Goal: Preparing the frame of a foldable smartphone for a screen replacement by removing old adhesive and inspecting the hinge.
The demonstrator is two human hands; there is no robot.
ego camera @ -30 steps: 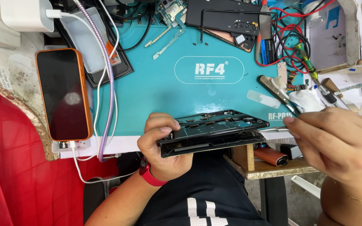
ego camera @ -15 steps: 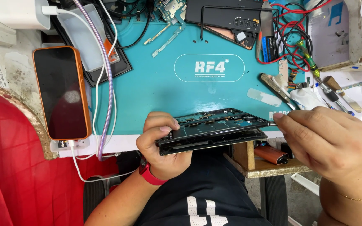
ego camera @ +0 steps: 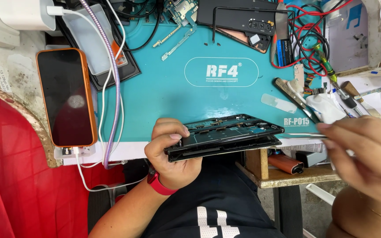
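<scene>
My left hand (ego camera: 169, 150) grips the left end of an opened black phone (ego camera: 225, 136), held flat over the front edge of the teal work mat (ego camera: 164, 88), its inner boards facing up. A red band sits on that wrist. My right hand (ego camera: 367, 154) is to the right of the phone and holds a thin metal tool (ego camera: 300, 135) whose tip points at the phone's right end. That hand is blurred.
An orange-cased phone (ego camera: 67, 97) lies at the left on a charging cable. A white charger (ego camera: 23, 13), a purple braided cable (ego camera: 113, 79), another black phone back (ego camera: 239, 20), red wires (ego camera: 305, 31), screwdrivers and tweezers (ego camera: 296, 97) crowd the mat's back and right.
My right hand has drawn back to the right, away from the phone's right end, with the thin tool now showing between them. My left hand and the phone stayed put.
</scene>
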